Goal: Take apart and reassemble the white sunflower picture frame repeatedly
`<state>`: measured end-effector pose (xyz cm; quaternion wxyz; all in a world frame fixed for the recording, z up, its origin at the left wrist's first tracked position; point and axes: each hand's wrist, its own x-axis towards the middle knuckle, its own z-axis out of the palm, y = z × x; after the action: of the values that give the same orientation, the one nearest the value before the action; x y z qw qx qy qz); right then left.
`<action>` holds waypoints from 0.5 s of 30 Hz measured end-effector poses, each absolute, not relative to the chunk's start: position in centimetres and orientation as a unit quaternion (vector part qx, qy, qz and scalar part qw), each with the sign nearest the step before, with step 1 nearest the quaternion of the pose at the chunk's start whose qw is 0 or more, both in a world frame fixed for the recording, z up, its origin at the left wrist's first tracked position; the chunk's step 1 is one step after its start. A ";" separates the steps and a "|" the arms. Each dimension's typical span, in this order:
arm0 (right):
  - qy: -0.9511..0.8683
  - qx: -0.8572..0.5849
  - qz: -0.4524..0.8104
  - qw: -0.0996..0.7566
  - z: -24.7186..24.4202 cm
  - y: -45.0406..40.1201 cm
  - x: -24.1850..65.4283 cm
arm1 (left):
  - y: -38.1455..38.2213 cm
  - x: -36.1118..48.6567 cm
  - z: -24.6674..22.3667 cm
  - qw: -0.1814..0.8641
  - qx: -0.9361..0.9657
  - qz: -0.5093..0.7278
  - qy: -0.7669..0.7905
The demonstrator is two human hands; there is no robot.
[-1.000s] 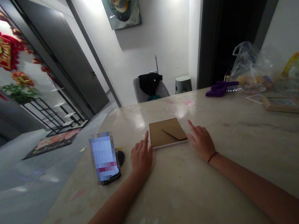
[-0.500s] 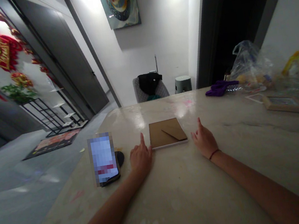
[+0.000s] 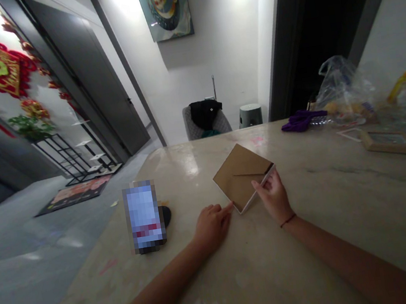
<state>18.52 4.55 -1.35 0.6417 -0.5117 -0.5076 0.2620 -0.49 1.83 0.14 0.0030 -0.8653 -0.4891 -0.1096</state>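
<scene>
Brown board faces up on the one square panel (image 3: 238, 179) over the middle of the marble-look tabletop (image 3: 252, 276), turned cornerwise so that a corner points back at the person. From where I stand, the right hand (image 3: 274, 196) has it pinched along the near right edge, thumb on top and the other fingers around the side; a thin dark bracelet (image 3: 288, 220) circles that wrist. The left hand (image 3: 214, 224) grips nothing: its index finger reaches out to the near left edge, close to the nearest corner, with the remaining fingers curled. Both forearms come in low over the table. White trim runs round the board's near edges, and a flap with one slanting edge lies across its face.

Farther out I count one phone (image 3: 144, 216) with a blurred screen, left of the hands, and one black rounded object (image 3: 166, 216) just beside it. Over on the right sit one wooden frame (image 3: 390, 143), one purple cloth (image 3: 299, 121) and one clear plastic bag (image 3: 343, 83).
</scene>
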 end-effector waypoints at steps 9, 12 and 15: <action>-0.641 -0.569 0.039 0.514 -1.1 3.2 18.7 | 1.6 -0.9 0.2 -0.070 -0.811 -0.261 -0.519; -0.755 -0.514 -0.067 0.401 -0.9 3.3 19.9 | 1.5 -1.3 0.4 -0.175 -0.779 -0.337 -0.499; -0.830 -0.468 -0.099 0.287 -1.1 3.4 20.2 | 1.7 -1.5 0.7 -0.322 -0.696 -0.406 -0.498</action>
<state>20.17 3.36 -1.06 0.2872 -0.4680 -0.8298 -0.0993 -1.55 1.70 0.69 -0.3219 -0.6956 -0.4977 -0.4059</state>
